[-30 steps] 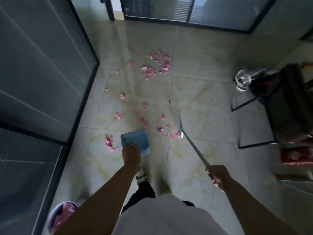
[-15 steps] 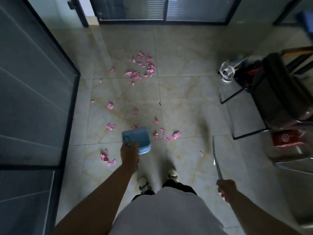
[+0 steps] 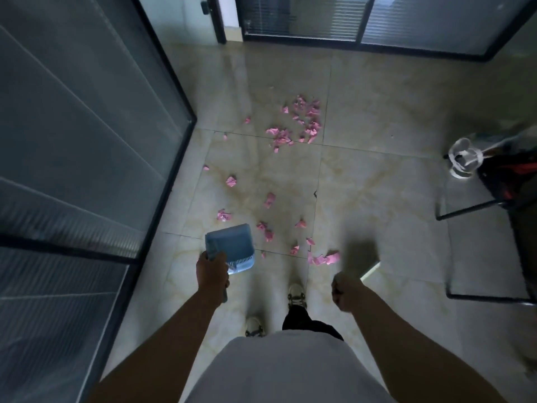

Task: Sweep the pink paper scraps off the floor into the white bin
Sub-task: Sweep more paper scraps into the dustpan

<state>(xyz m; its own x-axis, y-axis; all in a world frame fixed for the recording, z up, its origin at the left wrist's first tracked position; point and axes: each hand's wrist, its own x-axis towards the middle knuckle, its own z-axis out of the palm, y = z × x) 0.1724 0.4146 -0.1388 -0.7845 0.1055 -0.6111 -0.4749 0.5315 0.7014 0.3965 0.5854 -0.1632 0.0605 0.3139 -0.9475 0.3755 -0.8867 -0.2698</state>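
Left hand (image 3: pixel 212 271) grips blue dustpan (image 3: pixel 229 247), right hand (image 3: pixel 344 289) grips blurred broom handle (image 3: pixel 370 270), swung back toward body; pink scraps (image 3: pixel 322 258) still unswept.

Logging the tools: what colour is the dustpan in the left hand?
Light blue dustpan, gripped by the left hand, head view.

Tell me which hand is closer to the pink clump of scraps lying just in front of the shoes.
Right. The right hand, gripping the blurred broom handle, sits just below and right of the pink clump. The left hand, holding the blue dustpan, is farther off to its left.
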